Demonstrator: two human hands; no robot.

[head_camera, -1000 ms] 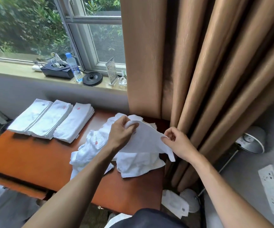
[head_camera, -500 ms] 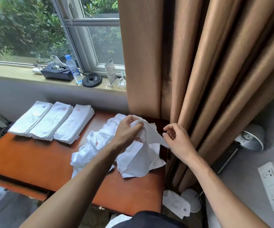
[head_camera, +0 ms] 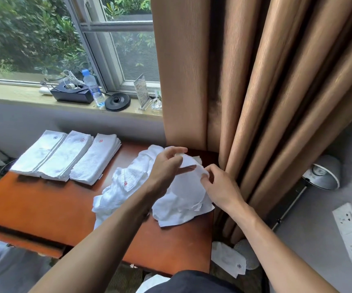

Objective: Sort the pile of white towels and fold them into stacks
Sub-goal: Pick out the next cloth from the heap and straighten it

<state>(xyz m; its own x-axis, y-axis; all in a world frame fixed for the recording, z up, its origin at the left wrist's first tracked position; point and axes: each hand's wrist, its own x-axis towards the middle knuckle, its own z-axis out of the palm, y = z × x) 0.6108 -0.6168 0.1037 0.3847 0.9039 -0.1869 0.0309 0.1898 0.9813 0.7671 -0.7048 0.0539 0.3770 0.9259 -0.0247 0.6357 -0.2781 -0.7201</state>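
Currently, left hand (head_camera: 166, 168) and right hand (head_camera: 219, 187) each pinch the raised edge of one white towel (head_camera: 183, 199), above the loose pile (head_camera: 128, 182) at the worktop's (head_camera: 44, 204) right edge. Three folded stacks (head_camera: 65, 153) occupy its far-left corner. Risk: the draped cloth overhangs that edge; a slack pinch could drop it to the floor, where a fallen towel (head_camera: 227, 259) lies.
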